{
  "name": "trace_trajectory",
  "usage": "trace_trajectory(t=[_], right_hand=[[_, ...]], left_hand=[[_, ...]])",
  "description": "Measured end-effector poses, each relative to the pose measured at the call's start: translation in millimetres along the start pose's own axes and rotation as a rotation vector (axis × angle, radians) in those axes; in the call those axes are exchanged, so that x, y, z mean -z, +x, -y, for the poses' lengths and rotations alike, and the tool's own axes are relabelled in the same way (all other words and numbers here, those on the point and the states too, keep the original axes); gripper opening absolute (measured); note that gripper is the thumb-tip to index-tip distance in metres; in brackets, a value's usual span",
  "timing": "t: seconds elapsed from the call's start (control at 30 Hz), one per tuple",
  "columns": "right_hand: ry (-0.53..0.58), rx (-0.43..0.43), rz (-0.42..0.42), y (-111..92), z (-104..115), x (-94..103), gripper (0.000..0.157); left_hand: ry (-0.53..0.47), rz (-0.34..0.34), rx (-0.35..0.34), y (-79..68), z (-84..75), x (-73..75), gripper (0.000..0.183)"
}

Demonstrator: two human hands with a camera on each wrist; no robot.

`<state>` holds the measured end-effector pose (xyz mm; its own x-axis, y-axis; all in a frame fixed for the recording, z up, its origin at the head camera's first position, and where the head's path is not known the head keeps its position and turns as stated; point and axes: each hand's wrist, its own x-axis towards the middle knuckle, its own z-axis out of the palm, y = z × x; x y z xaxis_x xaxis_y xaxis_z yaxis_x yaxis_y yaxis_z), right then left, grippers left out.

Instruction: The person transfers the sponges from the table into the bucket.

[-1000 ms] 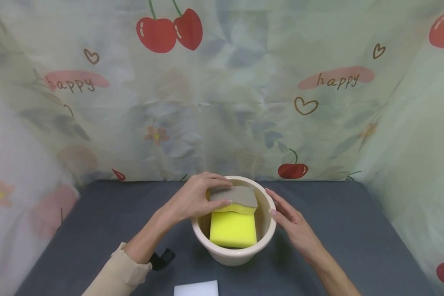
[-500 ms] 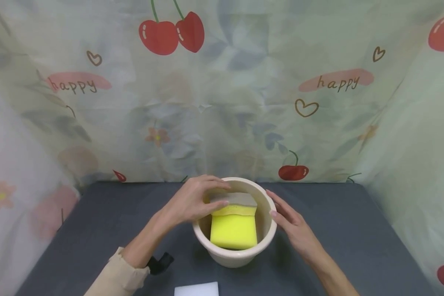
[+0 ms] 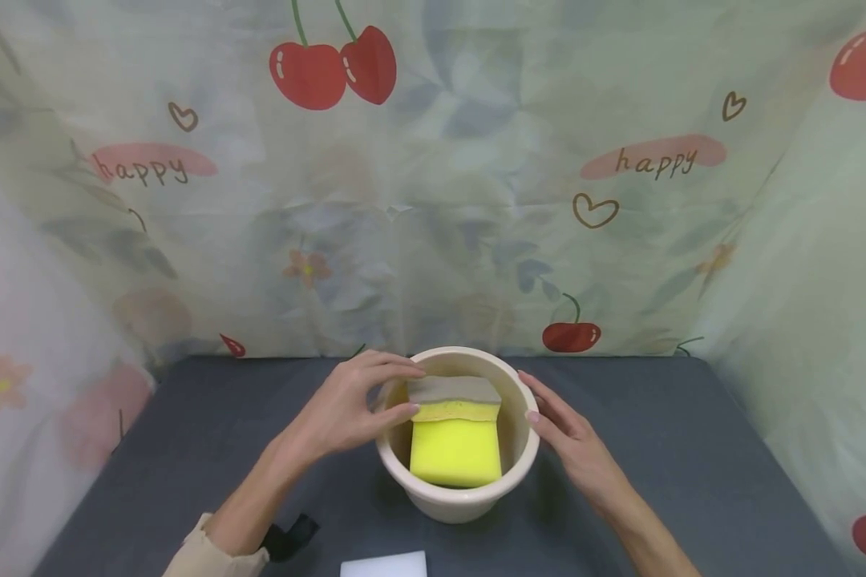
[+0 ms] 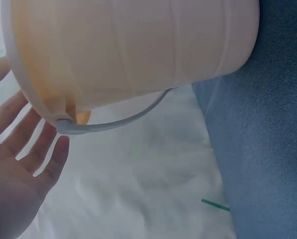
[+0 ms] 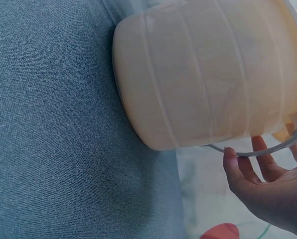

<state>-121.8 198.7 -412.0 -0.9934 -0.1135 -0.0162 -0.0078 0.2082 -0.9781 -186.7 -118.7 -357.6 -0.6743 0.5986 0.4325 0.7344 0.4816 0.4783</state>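
Observation:
A cream bucket (image 3: 456,505) stands upright in the middle of the table. Inside it a yellow sponge with a grey top (image 3: 455,393) lies behind a plain bright yellow sponge (image 3: 456,453). My left hand (image 3: 361,405) is at the bucket's left rim, its fingertips reaching over the edge beside the grey-topped sponge, holding nothing. The left wrist view has that hand (image 4: 19,154) with fingers spread near the grey bail handle (image 4: 123,122). My right hand (image 3: 573,441) touches the outside of the right rim. In the right wrist view its fingers (image 5: 233,172) lie near the handle.
A white block (image 3: 384,565) lies at the near edge of view, in front of the bucket. Dark grey cloth covers the table (image 3: 664,449). A patterned curtain (image 3: 433,200) stands right behind it and along both sides.
My left hand has let go of the grey-topped sponge and drawn back left. That sponge has settled lower in the bucket. The right hand has stayed at the rim.

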Motion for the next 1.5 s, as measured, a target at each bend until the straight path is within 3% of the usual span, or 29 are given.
trace_trajectory(t=[0.4,0.8,1.03,1.3,1.4,1.5], right_hand=[[0.003,0.005,0.000,0,0,0.0,0.053],[0.008,0.005,-0.001,0,-1,0.8,0.053],[0.014,-0.006,0.002,1,-1,0.7,0.053],[0.006,-0.012,-0.004,1,-1,-0.1,0.054],[-0.002,-0.008,-0.008,1,0,0.0,0.053],[0.001,-0.006,-0.006,1,0,-0.4,0.053]], left_hand=[[0.020,-0.083,-0.001,-28.0,-3.9,9.0,0.041],[0.004,-0.117,0.081,-71.9,-6.5,11.5,0.042],[0.094,-0.125,0.161,-99.4,-6.6,7.9,0.061],[0.119,-0.076,0.221,-126.4,-2.4,-0.8,0.062],[0.101,-0.052,0.197,-133.5,-1.3,-6.3,0.062],[0.068,-0.023,0.240,-138.3,-1.5,-12.2,0.062]])
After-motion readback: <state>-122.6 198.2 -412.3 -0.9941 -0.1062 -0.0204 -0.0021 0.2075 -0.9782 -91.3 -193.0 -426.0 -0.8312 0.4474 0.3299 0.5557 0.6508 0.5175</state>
